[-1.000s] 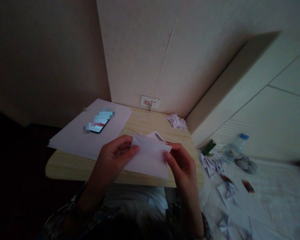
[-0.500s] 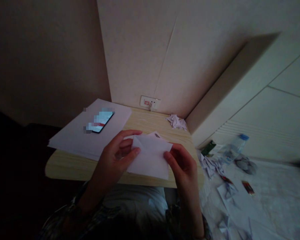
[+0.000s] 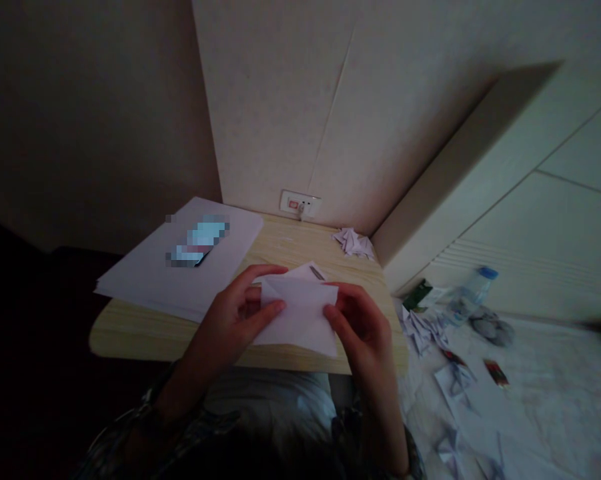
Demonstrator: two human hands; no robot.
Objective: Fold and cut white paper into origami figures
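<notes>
Spanning the near part of the wooden tabletop (image 3: 160, 337), the white sheet (image 3: 300, 320) is pinched at opposite sides by the left hand (image 3: 233, 317) and the right hand (image 3: 363, 323), presumably so that it is kept taut and level.

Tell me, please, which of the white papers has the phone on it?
The large stack on the left of the table; only it carries the phone.

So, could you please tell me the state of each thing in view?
Small paper: held at both sides, raised above the table.
Left hand: closed on the paper.
Right hand: closed on the paper.
Phone: screen lit.
Bottle: capped, leaning.
Wall socket: plug inserted.
</notes>
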